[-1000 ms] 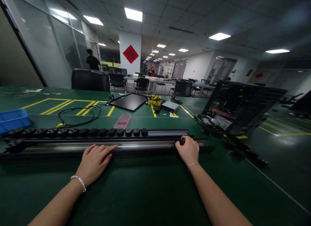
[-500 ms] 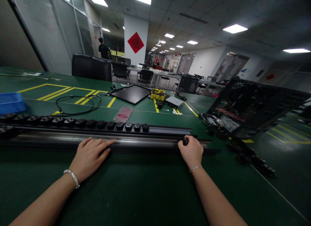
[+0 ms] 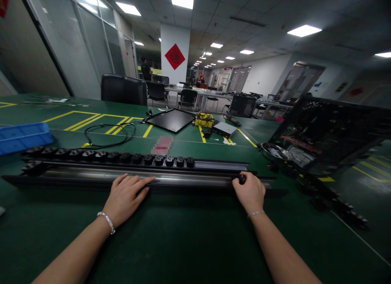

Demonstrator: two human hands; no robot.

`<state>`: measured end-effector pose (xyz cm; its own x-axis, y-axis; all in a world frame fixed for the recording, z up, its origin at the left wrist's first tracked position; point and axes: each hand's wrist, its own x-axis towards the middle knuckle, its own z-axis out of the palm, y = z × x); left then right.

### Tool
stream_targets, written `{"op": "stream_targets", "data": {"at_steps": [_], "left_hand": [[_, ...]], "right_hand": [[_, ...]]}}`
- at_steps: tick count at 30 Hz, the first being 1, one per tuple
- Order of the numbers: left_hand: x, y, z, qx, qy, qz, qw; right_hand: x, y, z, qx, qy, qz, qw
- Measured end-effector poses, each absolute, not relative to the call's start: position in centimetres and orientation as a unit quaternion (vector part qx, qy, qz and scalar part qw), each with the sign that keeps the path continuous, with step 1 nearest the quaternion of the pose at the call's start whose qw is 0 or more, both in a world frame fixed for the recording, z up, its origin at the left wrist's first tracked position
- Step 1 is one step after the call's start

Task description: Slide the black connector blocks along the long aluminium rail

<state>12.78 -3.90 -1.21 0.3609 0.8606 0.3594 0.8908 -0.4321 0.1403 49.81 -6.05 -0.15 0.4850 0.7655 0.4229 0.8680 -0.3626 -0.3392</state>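
Note:
A long open metal channel [image 3: 195, 180], black outside with a shiny inner face, lies across the bench in front of me. My left hand [image 3: 126, 194] rests on its near edge, fingers stretched out and the index finger along the shiny face. Toward the channel's right end, my right hand [image 3: 251, 190] is closed round a small black round-ended piece [image 3: 242, 179]; most of it is hidden by my fingers. Just behind the channel runs a row of black socket modules [image 3: 136, 158], set in a second rail [image 3: 220, 165] whose right part is bare.
A blue bin [image 3: 26, 137] stands left. Behind the rails lie a cable loop [image 3: 110, 135], a dark flat panel [image 3: 172, 120], a yellow box [image 3: 204, 120] with cables and a grey box [image 3: 224, 129]. An open black computer case [image 3: 332, 133] and a metal dish [image 3: 276, 152] are right.
My view has turned a little left, so everything sits farther right and more of the channel's left end shows. Both hands keep about the same places on the channel.

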Motion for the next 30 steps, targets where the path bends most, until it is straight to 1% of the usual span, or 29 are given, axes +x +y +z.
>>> {"op": "stream_targets", "data": {"at_steps": [7,30], "left_hand": [[12.93,-4.07,-1.04,-0.820,-0.538,-0.191,0.049],[13.11,-4.17,-0.87,-0.819,-0.535,-0.204,0.041]], "right_hand": [[49.93,-6.03,-0.01,-0.825,-0.499,-0.088,0.250],[50.06,-6.01,0.24,-0.826,-0.496,-0.086,0.253]]}}
